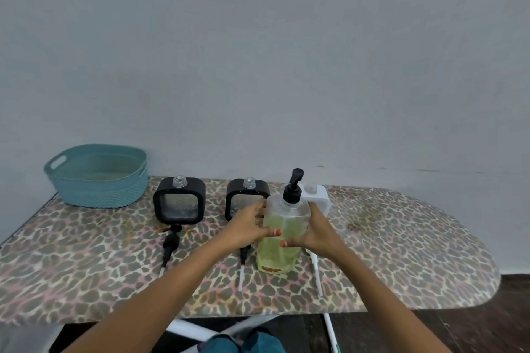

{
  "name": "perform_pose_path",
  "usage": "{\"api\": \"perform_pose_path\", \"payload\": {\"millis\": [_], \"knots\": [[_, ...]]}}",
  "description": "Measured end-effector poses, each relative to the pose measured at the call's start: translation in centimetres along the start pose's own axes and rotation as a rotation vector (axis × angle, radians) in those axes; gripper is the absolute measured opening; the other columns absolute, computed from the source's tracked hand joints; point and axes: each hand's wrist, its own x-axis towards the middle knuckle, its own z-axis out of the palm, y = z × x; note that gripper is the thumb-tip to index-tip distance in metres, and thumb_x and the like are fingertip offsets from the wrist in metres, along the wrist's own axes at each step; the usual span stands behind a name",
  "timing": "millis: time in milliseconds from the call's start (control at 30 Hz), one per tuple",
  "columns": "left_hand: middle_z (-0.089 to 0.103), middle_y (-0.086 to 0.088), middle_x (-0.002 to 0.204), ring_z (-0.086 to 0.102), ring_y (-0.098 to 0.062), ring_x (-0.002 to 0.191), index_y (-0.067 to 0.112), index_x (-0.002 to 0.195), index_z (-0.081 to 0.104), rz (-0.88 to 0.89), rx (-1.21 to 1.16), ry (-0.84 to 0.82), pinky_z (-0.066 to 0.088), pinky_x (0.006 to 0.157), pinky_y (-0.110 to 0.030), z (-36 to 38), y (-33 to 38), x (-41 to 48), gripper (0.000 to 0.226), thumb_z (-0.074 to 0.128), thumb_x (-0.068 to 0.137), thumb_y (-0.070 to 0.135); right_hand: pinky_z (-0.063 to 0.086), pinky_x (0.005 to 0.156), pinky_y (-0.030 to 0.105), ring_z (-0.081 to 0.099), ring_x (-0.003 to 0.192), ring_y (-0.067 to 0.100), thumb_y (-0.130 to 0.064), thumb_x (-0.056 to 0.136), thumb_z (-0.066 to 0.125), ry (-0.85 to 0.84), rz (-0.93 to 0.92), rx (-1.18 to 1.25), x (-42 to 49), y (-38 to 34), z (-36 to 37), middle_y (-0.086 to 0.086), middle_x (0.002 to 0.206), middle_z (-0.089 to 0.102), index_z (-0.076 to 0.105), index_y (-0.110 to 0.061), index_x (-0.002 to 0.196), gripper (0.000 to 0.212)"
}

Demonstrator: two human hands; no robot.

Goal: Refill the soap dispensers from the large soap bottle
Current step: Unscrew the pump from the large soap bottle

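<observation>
Both your hands are clamped on the large soap bottle [282,226]. The left hand [249,223] takes its left flank and the right hand [318,232] its right flank. The thumbs lie across the front face and the fingers curl round behind. The bottle is upright between the palms. Its base appears to sit on the worktop [401,238], though contact cannot be confirmed.

- The bottle holds yellow-green soap and looks fairly full. My reading is that you use two hands because it is heavy and its sides are soft.
- The black pump head [292,189] is screwed on above your hands. It probably has to come off before you can pour.
- Both forearms reach straight ahead and converge on the bottle. The wrists are roughly level and neither is turned.

Layout relative to your hands:
- A black dispenser [243,198] stands just beyond the left hand, partly hidden by it.
- A second black dispenser [179,200] stands well to the left of that hand.
- A white dispenser [318,198] stands just behind the bottle, beyond the right hand.
- All three necks are open and face up, so they are likely ready to be filled.
- The removed pumps lie flat on the near side, probably so that each stays with its own dispenser. One [170,241] is left of your left arm, one [243,261] is partly under that arm, and a white one [315,269] is under the right wrist.
- A teal basket [97,175] sits far to the left.
</observation>
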Motion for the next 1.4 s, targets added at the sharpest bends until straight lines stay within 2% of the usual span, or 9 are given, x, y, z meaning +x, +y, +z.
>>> {"api": "perform_pose_path", "payload": {"millis": [100, 200, 333, 567, 700, 833, 1067, 1267, 1400], "knots": [[0.048, -0.002, 0.135, 0.051, -0.019, 0.120, 0.016, 0.135, 0.034, 0.006, 0.022, -0.021, 0.045, 0.100, -0.035, 0.0, -0.2, 0.2, 0.074, 0.075, 0.073, 0.019, 0.042, 0.079, 0.008, 0.052, 0.100, 0.001, -0.014, 0.065, 0.082, -0.118, -0.046, -0.058, -0.3, -1.9, -1.7, -0.008, 0.112, 0.050, 0.040, -0.019, 0.118, 0.068], [0.043, 0.003, 0.131, 0.046, -0.016, 0.123, 0.018, 0.138, 0.026, 0.026, -0.018, -0.024, 0.045, 0.098, -0.031, 0.0, 0.0, 0.5, 0.083, 0.075, 0.072, 0.014, 0.037, 0.081, 0.014, 0.046, 0.104, 0.011, -0.033, 0.072, 0.076, 0.090, -0.077, -0.140, 0.3, -3.7, -2.4, -0.002, 0.116, 0.045, 0.042, -0.012, 0.129, 0.069], [0.042, 0.003, 0.138, 0.042, -0.014, 0.128, 0.027, 0.136, 0.029, 0.077, 0.030, -0.002, 0.038, 0.105, -0.032, 0.2, 0.4, 1.2, 0.087, 0.080, 0.066, 0.030, 0.031, 0.055, 0.015, 0.047, 0.069, 0.005, -0.049, 0.079, 0.063, 0.245, -0.092, -0.371, 1.0, -5.9, -1.2, -0.009, 0.077, 0.048, 0.055, -0.020, 0.089, 0.032], [0.052, 0.004, 0.130, 0.047, -0.012, 0.122, 0.025, 0.130, 0.041, 0.126, 0.128, 0.064, 0.039, 0.100, -0.027, 0.4, 0.5, 1.7, 0.078, 0.080, 0.063, 0.037, 0.030, 0.044, 0.017, 0.037, 0.044, 0.008, -0.029, 0.081, 0.065, 0.254, -0.155, -0.363, 1.8, -6.3, -1.0, -0.009, 0.047, 0.038, 0.037, -0.024, 0.055, 0.039], [0.052, 0.009, 0.123, 0.048, -0.008, 0.117, 0.023, 0.133, 0.039, 0.124, 0.134, 0.056, 0.038, 0.093, -0.020, 0.1, 0.8, 1.7, 0.082, 0.080, 0.064, 0.035, 0.036, 0.053, 0.020, 0.051, 0.056, 0.019, -0.027, 0.080, 0.068, 0.103, -0.186, -0.309, 2.2, -6.0, -2.2, 0.006, 0.059, 0.056, 0.061, -0.006, 0.074, 0.023], [0.053, 0.003, 0.127, 0.051, -0.013, 0.117, 0.024, 0.134, 0.038, 0.117, 0.112, 0.050, 0.044, 0.099, -0.029, -0.1, 0.8, 1.7, 0.084, 0.082, 0.063, 0.033, 0.042, 0.066, 0.026, 0.059, 0.077, 0.021, -0.025, 0.081, 0.068, -0.053, -0.239, -0.329, 2.7, -5.8, -3.3, 0.009, 0.085, 0.065, 0.058, -0.021, 0.083, 0.011], [0.055, 0.005, 0.121, 0.055, -0.013, 0.113, 0.025, 0.129, 0.043, 0.129, 0.091, 0.058, 0.046, 0.100, -0.035, 0.0, 0.8, 1.6, 0.080, 0.083, 0.060, 0.033, 0.038, 0.059, 0.006, 0.049, 0.067, 0.003, -0.019, 0.067, 0.081, 0.156, -0.178, -0.193, 2.2, -6.0, -3.1, -0.010, 0.074, 0.051, 0.045, -0.026, 0.070, 0.037], [0.053, 0.012, 0.111, 0.053, -0.009, 0.110, 0.022, 0.129, 0.045, 0.138, 0.085, 0.068, 0.043, 0.092, -0.022, 0.1, 1.0, 1.4, 0.077, 0.083, 0.062, 0.026, 0.052, 0.072, 0.011, 0.065, 0.089, 0.013, 0.006, 0.071, 0.072, -0.008, -0.055, 0.218, 1.6, -6.1, -4.0, -0.003, 0.093, 0.068, 0.062, -0.011, 0.105, 0.040], [0.054, 0.012, 0.111, 0.053, -0.007, 0.107, 0.024, 0.127, 0.045, 0.148, 0.094, 0.076, 0.043, 0.089, -0.020, 0.1, 0.9, 1.4, 0.074, 0.082, 0.063, 0.028, 0.050, 0.073, 0.011, 0.060, 0.091, 0.001, -0.009, 0.072, 0.076, 0.050, -0.039, 0.226, 1.3, -6.1, -3.1, -0.010, 0.101, 0.062, 0.055, -0.026, 0.103, 0.041]]}}
